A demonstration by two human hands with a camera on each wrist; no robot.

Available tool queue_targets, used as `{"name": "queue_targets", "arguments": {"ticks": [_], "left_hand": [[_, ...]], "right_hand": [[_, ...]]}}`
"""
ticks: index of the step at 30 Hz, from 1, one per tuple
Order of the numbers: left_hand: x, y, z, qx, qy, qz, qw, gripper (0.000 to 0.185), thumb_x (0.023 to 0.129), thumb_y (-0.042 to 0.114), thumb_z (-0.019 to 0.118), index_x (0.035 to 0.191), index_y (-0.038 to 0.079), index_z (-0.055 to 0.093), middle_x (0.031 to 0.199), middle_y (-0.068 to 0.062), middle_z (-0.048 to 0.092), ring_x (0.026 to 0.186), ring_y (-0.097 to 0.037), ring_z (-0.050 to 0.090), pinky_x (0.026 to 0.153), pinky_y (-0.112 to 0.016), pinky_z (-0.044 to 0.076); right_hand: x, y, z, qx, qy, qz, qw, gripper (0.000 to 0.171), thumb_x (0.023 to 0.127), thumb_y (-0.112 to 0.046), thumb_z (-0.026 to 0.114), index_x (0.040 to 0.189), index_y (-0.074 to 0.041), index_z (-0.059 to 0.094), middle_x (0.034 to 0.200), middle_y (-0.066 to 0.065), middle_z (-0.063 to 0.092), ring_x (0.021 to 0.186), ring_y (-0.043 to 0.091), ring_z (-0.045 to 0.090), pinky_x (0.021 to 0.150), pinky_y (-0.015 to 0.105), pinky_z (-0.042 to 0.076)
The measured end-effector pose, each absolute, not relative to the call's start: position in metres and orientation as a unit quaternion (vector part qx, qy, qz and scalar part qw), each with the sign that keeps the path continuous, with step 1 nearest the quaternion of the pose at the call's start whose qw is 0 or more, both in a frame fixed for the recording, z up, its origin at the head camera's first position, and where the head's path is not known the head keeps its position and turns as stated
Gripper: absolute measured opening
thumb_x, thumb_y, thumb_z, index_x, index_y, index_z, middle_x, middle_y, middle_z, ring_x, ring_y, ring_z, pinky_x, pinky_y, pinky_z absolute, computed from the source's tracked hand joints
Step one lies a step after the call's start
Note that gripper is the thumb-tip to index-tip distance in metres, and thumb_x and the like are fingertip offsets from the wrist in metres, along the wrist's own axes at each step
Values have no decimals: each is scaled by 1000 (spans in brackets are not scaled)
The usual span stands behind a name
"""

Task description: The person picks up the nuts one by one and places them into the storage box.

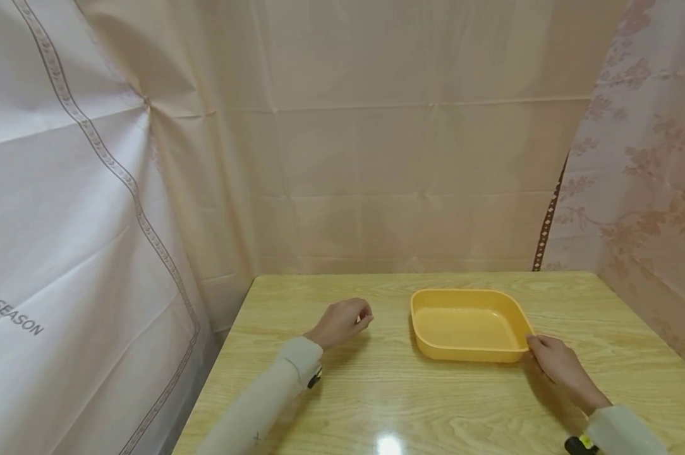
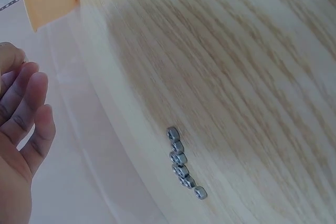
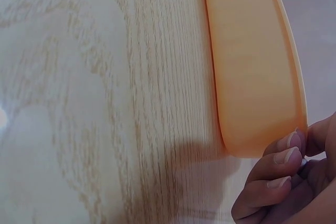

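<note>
Head view: a person's two hands rest on a pale wood-grain counter (image 1: 376,404) hemmed in by hanging cloths; a shallow yellow tray (image 1: 467,323) sits between them, nearer the right hand (image 1: 558,363).
Left wrist view only: a short row of small grey metal nuts (image 2: 184,163) lies on the counter well apart from the left fingers (image 2: 31,114); the head view does not show them.
Right wrist view only: the tray's outer wall seen from the side, and the fingernails of the right fingers (image 3: 286,156) pressed against its near corner.
Left hand (image 1: 342,321): lies on the counter to the left of the tray, apart from it. From the head camera the fingers look loosely curled with thumb and forefinger close together; from the wrist camera they appear fairly straight and relaxed, grasping nothing.
Right hand: fingers curled at the tray's near right corner, touching the rim and wall there; the thumb's place is hard to make out, so whether it is a full grasp or a light hold cannot be told for certain.
Tray: flat on the counter, directly at the right fingertips, a corner of it also showing at the top edge of the left wrist view beyond the left fingers.
Cloths: a plain one behind, a flower-patterned one (image 1: 649,158) at right.
</note>
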State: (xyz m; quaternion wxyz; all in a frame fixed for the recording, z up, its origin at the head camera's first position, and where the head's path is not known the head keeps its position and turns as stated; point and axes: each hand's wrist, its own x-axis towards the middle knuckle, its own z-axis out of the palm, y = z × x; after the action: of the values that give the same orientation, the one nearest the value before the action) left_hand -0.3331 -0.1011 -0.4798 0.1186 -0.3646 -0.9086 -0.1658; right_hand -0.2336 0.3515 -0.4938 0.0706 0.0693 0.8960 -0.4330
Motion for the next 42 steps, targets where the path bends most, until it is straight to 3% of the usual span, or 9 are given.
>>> {"name": "queue_targets", "arguments": {"ticks": [42], "left_hand": [[-332,-58,-472,-412,-890,-133,143,10,104,25,63,103,18,69,93,10,66,78,4,56,67,-12,46]], "right_hand": [[-235,353,-500,65,905,-417,57,55,112,-44,27,85,-5,53,66,1,49,51,14,43,48,28,39]]}}
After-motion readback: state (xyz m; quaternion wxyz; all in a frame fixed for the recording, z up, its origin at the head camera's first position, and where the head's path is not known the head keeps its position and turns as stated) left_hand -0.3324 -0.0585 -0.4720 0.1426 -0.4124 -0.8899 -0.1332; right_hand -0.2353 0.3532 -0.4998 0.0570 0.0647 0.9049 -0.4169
